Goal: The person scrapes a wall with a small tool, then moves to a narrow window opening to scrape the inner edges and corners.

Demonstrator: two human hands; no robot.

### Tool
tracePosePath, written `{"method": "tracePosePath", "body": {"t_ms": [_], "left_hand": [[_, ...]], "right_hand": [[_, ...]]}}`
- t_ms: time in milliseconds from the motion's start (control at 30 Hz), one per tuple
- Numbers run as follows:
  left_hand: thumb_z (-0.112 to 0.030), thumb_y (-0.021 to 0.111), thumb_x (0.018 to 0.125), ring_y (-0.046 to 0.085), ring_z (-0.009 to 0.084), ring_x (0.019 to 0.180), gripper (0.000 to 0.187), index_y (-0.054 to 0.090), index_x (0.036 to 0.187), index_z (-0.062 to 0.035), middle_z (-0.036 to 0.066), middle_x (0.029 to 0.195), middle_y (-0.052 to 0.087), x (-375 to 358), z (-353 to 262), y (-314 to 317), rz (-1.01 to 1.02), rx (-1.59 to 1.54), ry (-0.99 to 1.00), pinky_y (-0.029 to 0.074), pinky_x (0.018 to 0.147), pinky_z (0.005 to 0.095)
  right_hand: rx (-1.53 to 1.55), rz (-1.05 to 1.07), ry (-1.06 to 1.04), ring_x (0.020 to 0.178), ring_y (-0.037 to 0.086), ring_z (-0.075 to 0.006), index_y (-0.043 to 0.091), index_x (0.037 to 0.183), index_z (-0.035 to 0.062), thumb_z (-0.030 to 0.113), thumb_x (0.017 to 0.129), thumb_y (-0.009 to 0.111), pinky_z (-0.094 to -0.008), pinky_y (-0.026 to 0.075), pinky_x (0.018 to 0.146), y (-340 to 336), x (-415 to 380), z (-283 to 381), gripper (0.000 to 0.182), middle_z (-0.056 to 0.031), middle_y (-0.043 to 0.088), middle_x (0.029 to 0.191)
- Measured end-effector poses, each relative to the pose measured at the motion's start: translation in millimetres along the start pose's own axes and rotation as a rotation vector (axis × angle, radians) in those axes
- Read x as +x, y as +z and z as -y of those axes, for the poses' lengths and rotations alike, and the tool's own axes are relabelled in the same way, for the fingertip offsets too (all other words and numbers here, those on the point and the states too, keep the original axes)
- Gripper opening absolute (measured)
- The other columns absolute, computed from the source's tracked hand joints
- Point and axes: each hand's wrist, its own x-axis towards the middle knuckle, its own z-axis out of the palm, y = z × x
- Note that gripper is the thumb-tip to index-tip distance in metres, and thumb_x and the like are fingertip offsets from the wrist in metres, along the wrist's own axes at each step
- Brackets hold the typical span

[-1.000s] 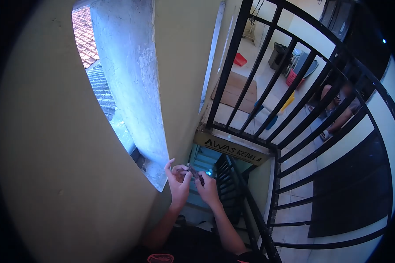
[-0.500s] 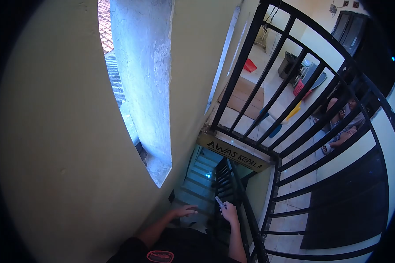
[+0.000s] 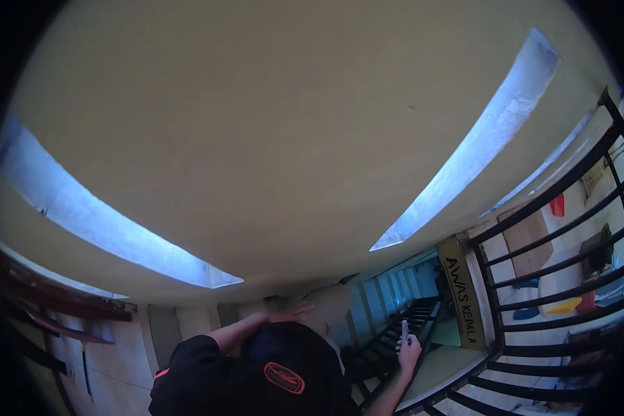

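Observation:
In the head view my right hand is closed around a slim grey-white marker, its tip end pointing up past my fingers. The hand is out over the dark stair railing, on the stairwell side. My left hand holds nothing, and its fingers are stretched out low in front of my dark shirt. It is nearest to the pale wall and the stair landing below. A sign lettered "AWAS KEPALA" hangs on the beam to the right of my right hand.
Steps lead down ahead, and other steps lie at the left. Black metal bars fence the upper floor at right, where a red dustpan-like item and brown cardboard lie. Tall slit openings cut the wall.
My view has turned left, so the wall fills more of it and the sign and bars have shifted right. The marker stays in my right hand; my left hand remains open.

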Motion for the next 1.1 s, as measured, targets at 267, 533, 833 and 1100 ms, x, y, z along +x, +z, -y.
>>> {"method": "tracePosePath", "body": {"t_ms": [267,533,833,1100], "left_hand": [[-0.056,0.053,0.091,0.06,0.0382,0.118,0.065,0.056,0.137,-0.011,0.022,0.126,0.063,-130,-117,-78,-0.421,0.252,-0.677,0.046,0.102,0.0481],[-0.05,0.063,0.09,0.056,0.0402,0.123,0.078,0.035,0.151,-0.0111,0.025,0.137,0.055,-178,-88,-106,-0.798,0.113,-0.336,0.044,0.104,0.0434],[-0.052,0.058,0.092,0.061,0.0464,0.108,0.079,0.025,0.155,-0.0177,0.026,0.12,0.065,-191,-130,-92,-0.854,0.073,-0.38,0.048,0.095,0.0524],[-0.051,0.05,0.096,0.06,0.0417,0.107,0.056,0.054,0.133,-0.0089,0.022,0.122,0.061,-154,-100,-19,-1.028,0.256,-0.345,0.05,0.091,0.0527]], "right_hand": [[0.079,0.068,-0.414,0.059,0.057,-0.0101,0.055,0.084,0.0032,0.007,0.095,0.042,-0.0228,0.044,0.048,11,-6,137,0.017,-0.0039,0.058,0.072],[0.045,-0.018,-1.656,0.081,0.044,-0.0263,0.042,0.085,0.0063,0.014,0.085,0.067,-0.0401,0.038,0.073,141,-93,404,0.027,-0.0099,0.041,0.087],[0.666,0.521,-1.821,0.079,0.045,-0.0215,0.036,0.082,0.0091,0.01,0.087,0.062,-0.0349,0.043,0.07,231,-207,425,0.026,-0.0066,0.038,0.085],[0.399,1.426,-2.033,0.075,0.052,-0.0299,0.043,0.085,0.0028,0.001,0.077,0.07,-0.0374,0.044,0.063,354,-365,447,0.028,-0.016,0.05,0.088]]}}
